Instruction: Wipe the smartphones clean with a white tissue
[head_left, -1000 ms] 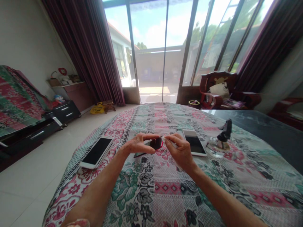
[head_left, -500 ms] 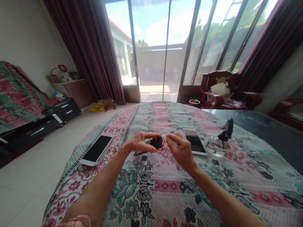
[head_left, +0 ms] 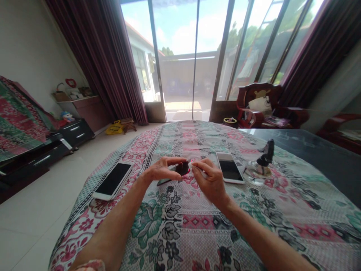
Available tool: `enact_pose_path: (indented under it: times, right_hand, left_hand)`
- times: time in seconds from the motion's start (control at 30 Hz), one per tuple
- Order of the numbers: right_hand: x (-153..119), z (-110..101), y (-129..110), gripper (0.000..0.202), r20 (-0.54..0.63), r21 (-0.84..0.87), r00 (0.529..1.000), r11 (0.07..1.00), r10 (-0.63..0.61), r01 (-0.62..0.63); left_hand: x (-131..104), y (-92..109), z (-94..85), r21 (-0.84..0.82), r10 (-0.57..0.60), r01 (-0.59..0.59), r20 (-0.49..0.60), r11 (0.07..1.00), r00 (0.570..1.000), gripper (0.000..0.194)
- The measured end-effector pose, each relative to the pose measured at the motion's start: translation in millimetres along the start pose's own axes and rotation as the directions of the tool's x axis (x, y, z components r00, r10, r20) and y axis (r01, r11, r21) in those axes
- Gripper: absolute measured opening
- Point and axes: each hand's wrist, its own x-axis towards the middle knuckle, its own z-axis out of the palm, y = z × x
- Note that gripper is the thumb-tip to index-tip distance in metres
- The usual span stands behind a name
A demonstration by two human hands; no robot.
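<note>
My left hand (head_left: 162, 168) grips a dark-screened phone (head_left: 182, 168) with a red edge, thumb below and fingers above, just over the tablecloth. In the fingers of my right hand (head_left: 211, 180) is a white cloth (head_left: 190, 165), pressed against the phone's right end; most of it is hidden in the hand. A dark flat edge (head_left: 164, 181) shows beneath my left hand, and I cannot tell whether it belongs to the same phone. Right of my right hand lies a white phone (head_left: 230, 168) with a dark screen.
A white-framed device (head_left: 114, 180), seemingly stacked on another, lies at the left. A clear spray bottle (head_left: 258, 173) with a black head stands right. The patterned tablecloth (head_left: 197, 222) covers the round table. A wooden chair (head_left: 262, 105) stands beyond, near glass doors.
The phone's red right edge has tilted and is now more covered by the right hand's fingers and the cloth. The whole view has shifted slightly.
</note>
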Motion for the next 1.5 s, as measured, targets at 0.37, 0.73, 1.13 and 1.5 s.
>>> enact_pose_path:
  times: [0.37,0.73,1.13,1.5]
  right_hand:
    - [3.0,-1.8,11.2,0.011,-0.011,-0.033,0.999,0.998,0.05,-0.05]
    - [3.1,-0.9,-1.9,0.012,0.002,0.003,1.0,1.0,0.003,-0.003]
    - [-1.4,3.2,-13.0,0.012,0.003,0.052,0.999,0.998,-0.042,0.042]
    - [1.0,-1.8,29.1,0.016,0.044,-0.127,0.992,0.986,0.119,-0.112]
  left_hand:
    - [-0.2,2.0,1.7,0.002,0.018,-0.018,0.039,1.0,0.999,0.066]
    - [-1.3,0.0,-1.7,-0.018,-0.002,0.003,0.026,1.0,1.0,0.067]
    - [-2.6,-6.6,-6.3,-0.066,-0.006,0.007,0.018,0.998,1.0,0.066]
    - [-2.7,10.4,0.9,-0.321,0.067,-0.018,0.142,0.947,0.988,0.07]
